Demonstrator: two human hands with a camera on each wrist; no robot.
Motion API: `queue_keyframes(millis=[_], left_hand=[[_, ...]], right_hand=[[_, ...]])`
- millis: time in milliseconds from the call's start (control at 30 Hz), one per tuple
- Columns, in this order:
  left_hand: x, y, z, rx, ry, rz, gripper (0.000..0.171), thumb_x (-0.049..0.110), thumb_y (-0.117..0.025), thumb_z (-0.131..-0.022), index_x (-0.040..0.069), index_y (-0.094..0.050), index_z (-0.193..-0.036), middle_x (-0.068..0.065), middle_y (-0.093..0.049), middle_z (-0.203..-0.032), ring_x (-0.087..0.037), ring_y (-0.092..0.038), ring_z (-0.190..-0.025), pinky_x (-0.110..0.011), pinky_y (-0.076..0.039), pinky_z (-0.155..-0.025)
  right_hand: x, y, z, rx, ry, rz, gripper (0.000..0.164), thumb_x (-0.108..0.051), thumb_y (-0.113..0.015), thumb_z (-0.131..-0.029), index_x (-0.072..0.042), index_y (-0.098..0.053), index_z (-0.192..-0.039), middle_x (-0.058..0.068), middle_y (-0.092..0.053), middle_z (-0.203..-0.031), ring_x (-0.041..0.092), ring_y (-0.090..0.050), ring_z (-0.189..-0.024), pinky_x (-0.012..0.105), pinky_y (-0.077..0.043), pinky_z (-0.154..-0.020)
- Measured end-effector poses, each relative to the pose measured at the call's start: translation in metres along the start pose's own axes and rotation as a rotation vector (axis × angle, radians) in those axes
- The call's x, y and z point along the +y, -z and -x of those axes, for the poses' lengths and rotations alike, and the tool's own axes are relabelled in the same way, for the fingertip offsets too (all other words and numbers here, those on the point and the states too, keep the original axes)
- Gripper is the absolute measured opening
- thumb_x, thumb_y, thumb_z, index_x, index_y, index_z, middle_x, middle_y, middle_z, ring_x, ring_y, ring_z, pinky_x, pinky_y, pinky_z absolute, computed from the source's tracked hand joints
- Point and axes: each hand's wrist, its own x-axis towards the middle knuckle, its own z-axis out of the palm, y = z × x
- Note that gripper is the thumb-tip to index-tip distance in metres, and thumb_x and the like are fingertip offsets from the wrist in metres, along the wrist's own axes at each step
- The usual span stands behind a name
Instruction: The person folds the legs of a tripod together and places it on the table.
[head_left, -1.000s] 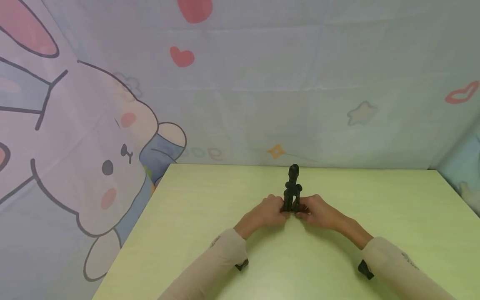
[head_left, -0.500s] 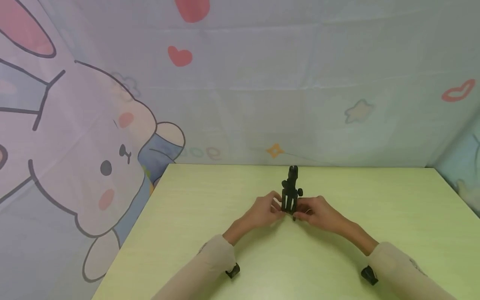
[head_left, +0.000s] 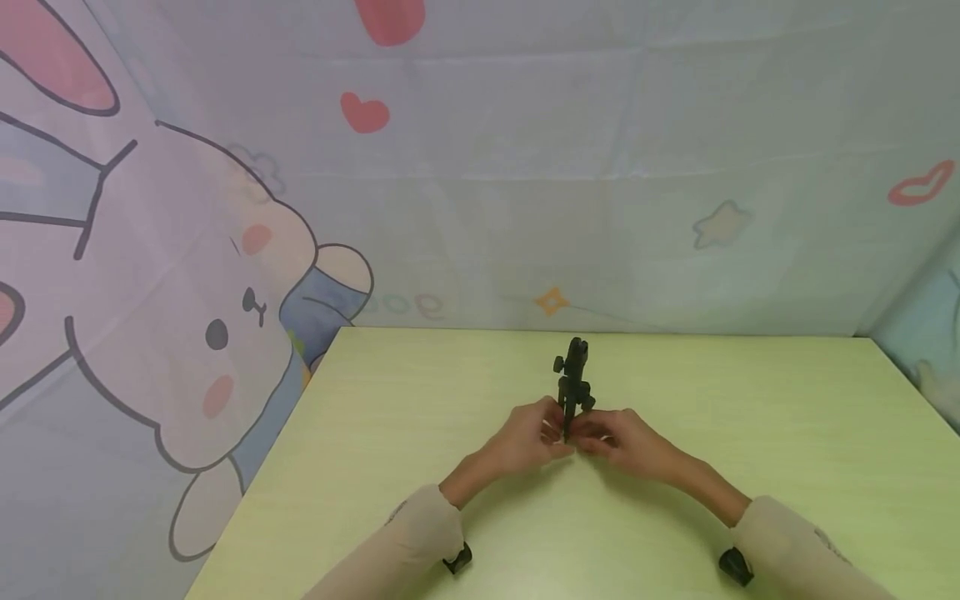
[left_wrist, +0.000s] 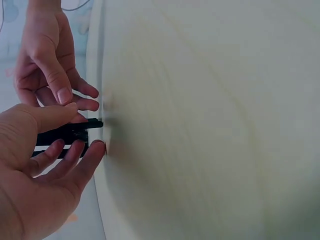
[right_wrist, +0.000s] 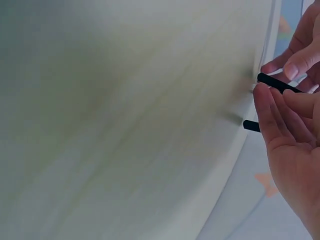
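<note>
A small black tripod [head_left: 574, 371] stands upright on the table, knobs sticking out at its sides and its legs drawn fairly close together. At its foot, my left hand [head_left: 527, 435] has thumb and curled fingers around the legs from the left. My right hand [head_left: 632, 442] pinches a leg from the right, close above the tabletop. In the left wrist view, dark tripod legs [left_wrist: 65, 135] show between the left thumb and fingers. The right wrist view has one leg [right_wrist: 274, 82] at the right fingertips and another leg [right_wrist: 251, 125] beyond them.
The pale yellow-green table [head_left: 420, 375] ends at the back against a hanging cloth [head_left: 525, 167] printed with a rabbit and hearts. Black wrist-worn devices [head_left: 736, 566] sit under both sleeves, near the tabletop.
The tripod has turned about its upright axis, so its knobs and legs face differently. It and both hands have shifted slightly left and nearer, and the fingers have changed their hold on the legs.
</note>
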Motion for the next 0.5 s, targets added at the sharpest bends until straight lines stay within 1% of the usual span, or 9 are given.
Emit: queue_keyframes(millis=[67, 167, 267, 367, 433, 500], left_hand=[[-0.001, -0.001, -0.001, 0.012, -0.010, -0.007, 0.027, 0.007, -0.081, -0.091, 0.002, -0.061, -0.110, -0.011, -0.071, -0.105, -0.017, -0.072, -0.094, -0.019, -0.056, -0.079], [-0.002, -0.004, -0.002, 0.034, -0.018, -0.023, 0.020, 0.006, -0.078, -0.094, 0.001, -0.064, -0.107, -0.012, -0.073, -0.102, -0.013, -0.072, -0.090, -0.018, -0.056, -0.077], [-0.002, -0.006, -0.003, 0.070, -0.034, -0.079, 0.012, 0.003, -0.074, -0.095, -0.001, -0.066, -0.104, -0.013, -0.073, -0.100, -0.013, -0.072, -0.089, -0.017, -0.056, -0.075], [-0.001, -0.007, -0.005, 0.102, -0.047, -0.129, 0.009, -0.002, -0.071, -0.094, -0.001, -0.067, -0.102, -0.013, -0.074, -0.098, -0.015, -0.073, -0.088, -0.017, -0.056, -0.073], [-0.001, -0.006, -0.005, 0.111, -0.047, -0.136, 0.010, -0.005, -0.069, -0.093, -0.002, -0.067, -0.102, -0.014, -0.074, -0.098, -0.016, -0.074, -0.088, -0.017, -0.056, -0.073], [0.000, -0.006, -0.006, 0.105, -0.040, -0.128, 0.011, -0.006, -0.068, -0.093, -0.002, -0.067, -0.103, -0.014, -0.074, -0.100, -0.017, -0.074, -0.089, -0.017, -0.057, -0.074]], right_hand=[[-0.001, 0.000, 0.001, -0.015, 0.002, -0.002, 0.020, 0.004, -0.068, -0.097, 0.000, -0.071, -0.116, 0.008, -0.077, -0.104, 0.023, -0.076, -0.094, 0.034, -0.062, -0.082], [-0.002, 0.002, 0.005, -0.014, -0.023, 0.006, 0.018, 0.003, -0.069, -0.097, -0.002, -0.071, -0.115, 0.008, -0.077, -0.105, 0.022, -0.075, -0.095, 0.032, -0.062, -0.081], [-0.001, 0.007, 0.008, 0.022, -0.052, 0.026, 0.014, 0.002, -0.072, -0.096, -0.004, -0.072, -0.109, 0.007, -0.076, -0.103, 0.021, -0.075, -0.093, 0.030, -0.062, -0.077], [0.003, 0.012, 0.012, 0.076, -0.066, 0.039, 0.009, 0.002, -0.074, -0.094, -0.005, -0.072, -0.099, 0.005, -0.076, -0.095, 0.020, -0.075, -0.087, 0.029, -0.062, -0.074], [0.006, 0.014, 0.013, 0.104, -0.058, 0.054, 0.010, 0.003, -0.075, -0.093, -0.006, -0.070, -0.094, 0.004, -0.075, -0.090, 0.019, -0.075, -0.084, 0.028, -0.062, -0.072], [0.010, 0.016, 0.014, 0.120, -0.048, 0.065, 0.012, 0.003, -0.076, -0.092, -0.006, -0.068, -0.092, 0.003, -0.075, -0.087, 0.018, -0.074, -0.082, 0.028, -0.062, -0.071]])
